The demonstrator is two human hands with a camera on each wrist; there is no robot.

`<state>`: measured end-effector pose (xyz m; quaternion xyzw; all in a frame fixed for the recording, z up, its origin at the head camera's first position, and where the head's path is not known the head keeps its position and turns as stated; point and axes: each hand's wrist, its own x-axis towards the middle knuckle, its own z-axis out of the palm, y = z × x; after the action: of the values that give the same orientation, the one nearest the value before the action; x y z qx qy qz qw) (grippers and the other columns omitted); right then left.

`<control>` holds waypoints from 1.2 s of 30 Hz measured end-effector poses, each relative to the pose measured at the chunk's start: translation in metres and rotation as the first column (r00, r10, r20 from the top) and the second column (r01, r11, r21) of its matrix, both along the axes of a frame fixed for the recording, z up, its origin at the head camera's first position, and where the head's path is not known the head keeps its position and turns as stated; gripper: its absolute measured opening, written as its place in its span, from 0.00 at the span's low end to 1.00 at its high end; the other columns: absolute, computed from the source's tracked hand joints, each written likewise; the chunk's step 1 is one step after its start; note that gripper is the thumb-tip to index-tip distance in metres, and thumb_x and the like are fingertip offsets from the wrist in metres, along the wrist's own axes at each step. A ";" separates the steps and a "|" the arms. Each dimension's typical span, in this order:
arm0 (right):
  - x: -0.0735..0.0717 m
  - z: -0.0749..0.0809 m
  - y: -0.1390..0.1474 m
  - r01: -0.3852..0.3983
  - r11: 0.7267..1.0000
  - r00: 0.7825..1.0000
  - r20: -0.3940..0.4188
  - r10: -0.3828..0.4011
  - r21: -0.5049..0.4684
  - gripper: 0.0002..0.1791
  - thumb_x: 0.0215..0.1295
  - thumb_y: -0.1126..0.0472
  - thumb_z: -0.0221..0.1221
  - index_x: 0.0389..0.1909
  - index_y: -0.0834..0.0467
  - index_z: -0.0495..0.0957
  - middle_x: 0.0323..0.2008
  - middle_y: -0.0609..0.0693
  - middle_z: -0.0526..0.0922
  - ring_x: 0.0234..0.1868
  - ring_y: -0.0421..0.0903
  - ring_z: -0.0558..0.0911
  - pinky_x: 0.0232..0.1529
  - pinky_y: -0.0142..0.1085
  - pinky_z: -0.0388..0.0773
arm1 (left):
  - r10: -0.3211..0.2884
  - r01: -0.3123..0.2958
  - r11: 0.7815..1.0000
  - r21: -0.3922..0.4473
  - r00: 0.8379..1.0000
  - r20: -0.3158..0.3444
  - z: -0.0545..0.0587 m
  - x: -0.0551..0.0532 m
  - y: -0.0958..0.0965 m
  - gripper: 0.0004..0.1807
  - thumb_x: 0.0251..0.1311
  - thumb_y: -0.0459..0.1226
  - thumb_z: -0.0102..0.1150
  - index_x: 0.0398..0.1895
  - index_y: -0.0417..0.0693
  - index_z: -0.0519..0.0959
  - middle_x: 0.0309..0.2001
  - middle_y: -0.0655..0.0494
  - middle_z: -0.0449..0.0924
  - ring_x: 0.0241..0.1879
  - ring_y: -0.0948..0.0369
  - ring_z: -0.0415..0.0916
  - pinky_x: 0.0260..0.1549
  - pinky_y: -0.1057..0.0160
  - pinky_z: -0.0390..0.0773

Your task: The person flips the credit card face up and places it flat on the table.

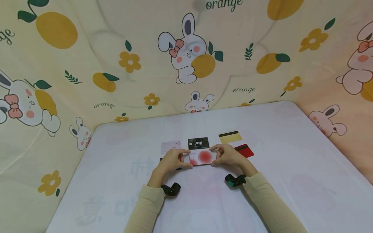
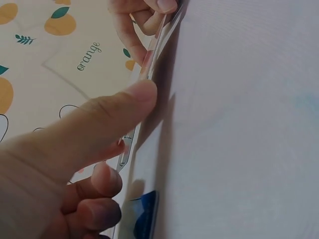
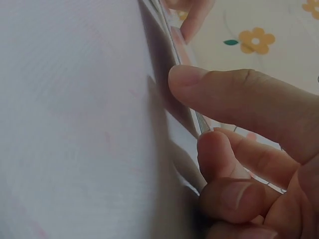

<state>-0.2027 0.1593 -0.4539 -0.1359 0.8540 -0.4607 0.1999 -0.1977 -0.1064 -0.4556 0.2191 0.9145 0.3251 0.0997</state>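
Both hands hold one white card with red circles [image 1: 205, 157], low over the table at the middle of the head view. My left hand [image 1: 172, 159] pinches its left side between thumb and fingers. On the opposite side, my right hand [image 1: 228, 154] pinches the right end. Edge-on in the left wrist view, the card [image 2: 148, 62] has a shadow below it. Just behind it lies a black Vip card [image 1: 198, 142]. A dark card [image 1: 178, 168] is mostly hidden under the left hand; a blue-cornered card [image 2: 145, 214] shows below that hand in the left wrist view.
A pale pink card [image 1: 170, 146] lies beyond the left hand. To the right are a gold card with a black stripe [image 1: 230, 137] and a red card [image 1: 245, 150], partly behind the right hand. The white table [image 1: 291, 139] backs onto a printed cloth [image 1: 227, 42].
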 end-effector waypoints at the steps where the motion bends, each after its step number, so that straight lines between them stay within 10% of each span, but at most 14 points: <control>1: 0.000 0.000 0.000 -0.001 1.000 1.000 0.000 0.001 0.002 0.32 0.48 0.65 0.72 0.56 0.67 0.75 0.19 0.48 0.76 0.22 0.41 0.71 0.25 0.30 0.66 | -0.002 0.002 1.000 -0.007 1.000 0.001 0.000 0.000 0.000 0.29 0.45 0.44 0.75 0.53 0.44 0.81 0.17 0.63 0.66 0.20 0.69 0.60 0.24 0.73 0.61; 36: 0.001 -0.002 -0.004 0.020 0.999 1.000 0.009 -0.021 0.036 0.27 0.47 0.67 0.72 0.51 0.66 0.77 0.18 0.47 0.74 0.22 0.41 0.70 0.29 0.32 0.68 | 0.052 -0.050 0.998 -0.034 0.997 0.060 0.004 0.004 0.002 0.30 0.43 0.43 0.77 0.53 0.46 0.82 0.16 0.62 0.60 0.19 0.66 0.56 0.21 0.72 0.55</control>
<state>-0.2019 0.1556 -0.4555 -0.1214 0.8625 -0.4481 0.2015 -0.1939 -0.1049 -0.4514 0.1840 0.9216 0.3190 0.1227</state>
